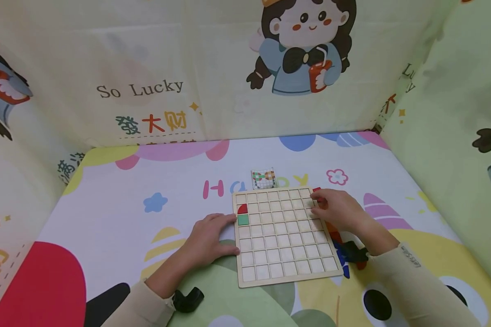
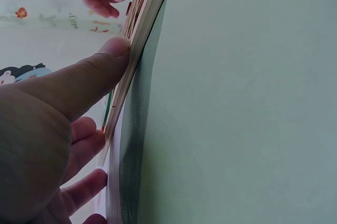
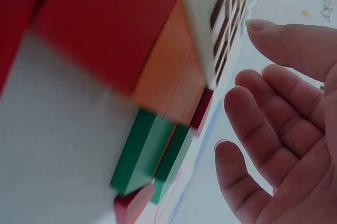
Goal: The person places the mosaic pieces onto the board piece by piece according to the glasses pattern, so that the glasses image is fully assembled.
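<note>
A wooden grid board (image 1: 266,234) lies before me. Its left column bears a red rounded piece (image 1: 242,209) and, just below, a green square piece (image 1: 243,220). My left hand (image 1: 206,238) touches the board's left side, thumb and fingers spread along the edge. In the left wrist view the thumb (image 2: 100,68) rests against that edge. Over the upper right corner hovers my right hand (image 1: 338,210), fingers loosely bent. From the right wrist, its palm and fingers (image 3: 287,121) appear with nothing between them. Orange pieces (image 3: 163,66) and green pieces (image 3: 136,150) sit beside the board.
Behind the board lies a small card (image 1: 263,179) with a coloured grid pattern. More loose pieces, blue ones (image 1: 342,260) among them, line the board's right side, partly hidden by the right wrist camera (image 1: 353,252). Printed cloth walls (image 1: 221,68) enclose the patterned table (image 1: 118,204).
</note>
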Motion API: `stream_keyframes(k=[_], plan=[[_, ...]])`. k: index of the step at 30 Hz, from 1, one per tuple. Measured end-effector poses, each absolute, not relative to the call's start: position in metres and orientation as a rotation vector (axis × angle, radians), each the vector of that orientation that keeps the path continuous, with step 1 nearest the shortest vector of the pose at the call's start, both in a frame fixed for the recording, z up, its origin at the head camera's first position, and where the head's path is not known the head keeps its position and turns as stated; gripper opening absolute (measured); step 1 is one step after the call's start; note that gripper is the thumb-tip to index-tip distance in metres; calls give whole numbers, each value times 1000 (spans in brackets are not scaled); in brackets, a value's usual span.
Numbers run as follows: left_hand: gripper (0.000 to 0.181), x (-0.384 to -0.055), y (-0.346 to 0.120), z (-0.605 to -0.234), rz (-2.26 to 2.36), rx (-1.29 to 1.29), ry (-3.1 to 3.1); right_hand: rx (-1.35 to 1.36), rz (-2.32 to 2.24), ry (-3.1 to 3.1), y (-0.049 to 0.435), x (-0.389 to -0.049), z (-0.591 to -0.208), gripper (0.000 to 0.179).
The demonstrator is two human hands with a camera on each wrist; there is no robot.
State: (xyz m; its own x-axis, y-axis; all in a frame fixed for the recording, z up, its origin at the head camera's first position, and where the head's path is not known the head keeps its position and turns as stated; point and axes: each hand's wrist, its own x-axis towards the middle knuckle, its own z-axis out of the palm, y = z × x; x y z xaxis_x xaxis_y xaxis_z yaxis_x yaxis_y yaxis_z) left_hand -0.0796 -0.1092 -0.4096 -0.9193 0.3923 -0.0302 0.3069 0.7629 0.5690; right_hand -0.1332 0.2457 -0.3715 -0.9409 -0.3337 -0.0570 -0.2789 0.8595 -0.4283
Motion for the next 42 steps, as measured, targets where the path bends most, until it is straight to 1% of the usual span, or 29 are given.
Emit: stream_keyframes(k=[13, 22, 33, 42], plan=[[76, -81, -109, -408, 878, 564, 2810, -369, -594, 2944, 258, -143, -374, 38], [75, -81, -110, -408, 885, 569, 2806, -359, -603, 2939, 259, -147, -378, 40], [75, -81, -110, -409, 884, 570, 2804, -364, -671, 2910, 258, -152, -380, 39], [76, -81, -110, -411, 884, 571, 2811, -348, -626, 2931, 257, -153, -379, 38]])
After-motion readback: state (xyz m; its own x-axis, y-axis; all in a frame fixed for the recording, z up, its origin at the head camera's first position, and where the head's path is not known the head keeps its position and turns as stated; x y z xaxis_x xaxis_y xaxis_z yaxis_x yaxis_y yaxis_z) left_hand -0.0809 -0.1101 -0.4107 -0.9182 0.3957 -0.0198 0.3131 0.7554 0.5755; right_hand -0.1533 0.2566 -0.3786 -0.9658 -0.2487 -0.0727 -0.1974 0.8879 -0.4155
